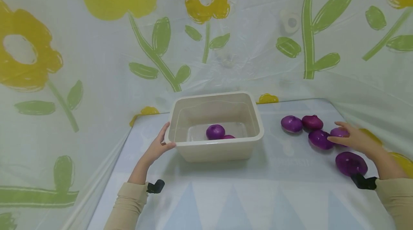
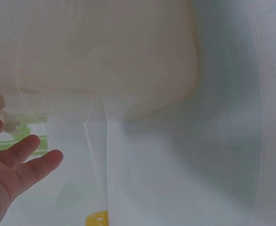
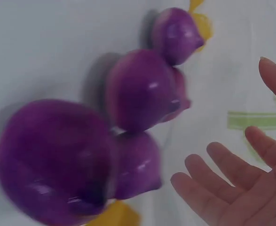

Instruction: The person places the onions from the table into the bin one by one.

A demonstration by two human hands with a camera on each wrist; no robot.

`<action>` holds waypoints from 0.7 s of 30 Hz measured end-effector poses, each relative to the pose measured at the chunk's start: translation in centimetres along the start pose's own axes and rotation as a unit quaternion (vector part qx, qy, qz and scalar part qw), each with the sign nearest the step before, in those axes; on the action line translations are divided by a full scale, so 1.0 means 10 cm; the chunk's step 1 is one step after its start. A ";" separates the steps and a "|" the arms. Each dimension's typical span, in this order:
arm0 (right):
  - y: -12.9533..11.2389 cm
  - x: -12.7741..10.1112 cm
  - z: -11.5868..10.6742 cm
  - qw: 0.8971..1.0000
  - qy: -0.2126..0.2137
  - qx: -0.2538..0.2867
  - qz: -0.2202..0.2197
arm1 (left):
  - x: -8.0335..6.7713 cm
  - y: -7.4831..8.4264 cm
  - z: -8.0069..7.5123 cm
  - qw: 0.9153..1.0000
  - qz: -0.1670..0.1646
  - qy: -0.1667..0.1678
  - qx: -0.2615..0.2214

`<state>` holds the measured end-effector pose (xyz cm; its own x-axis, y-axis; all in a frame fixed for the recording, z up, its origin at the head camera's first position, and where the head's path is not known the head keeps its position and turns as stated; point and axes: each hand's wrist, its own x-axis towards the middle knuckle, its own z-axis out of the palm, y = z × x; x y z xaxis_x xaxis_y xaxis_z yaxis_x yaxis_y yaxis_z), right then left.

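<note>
My left hand (image 1: 158,149) is at the left end of a cream plastic bin (image 1: 214,151), its thumb by the front corner of the rim and its fingers along the side. The left wrist view shows its fingers (image 2: 34,167) straight and spread below the bin's wall (image 2: 95,52). Inside the bin lie two red onions (image 1: 215,132), one partly hidden by the front wall. On the right, my right hand (image 1: 356,138) is spread over a red onion (image 1: 338,132), partly covering it in the head view. Its fingers (image 3: 199,197) hold nothing in the right wrist view.
Several more red onions (image 1: 319,139) cluster at the table's right side, with a large one (image 1: 351,163) nearest the right wrist. The table (image 1: 258,194) has a pale cloth with blue triangles. A flower-printed sheet (image 1: 245,51) hangs behind and at both sides.
</note>
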<state>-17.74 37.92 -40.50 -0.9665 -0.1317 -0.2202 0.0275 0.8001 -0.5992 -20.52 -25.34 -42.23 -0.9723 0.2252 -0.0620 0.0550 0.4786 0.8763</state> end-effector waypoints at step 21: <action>0.78 -0.21 0.46 0.999 -0.015 -0.015 0.049 | -0.08 0.18 -0.02 0.999 0.011 -0.020 -0.029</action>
<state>-14.28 41.72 -48.22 -0.9514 -0.0693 -0.3002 0.1132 0.8276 -0.5498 -19.69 -24.84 -40.47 -0.9612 0.2692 -0.0598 0.0622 0.4231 0.9039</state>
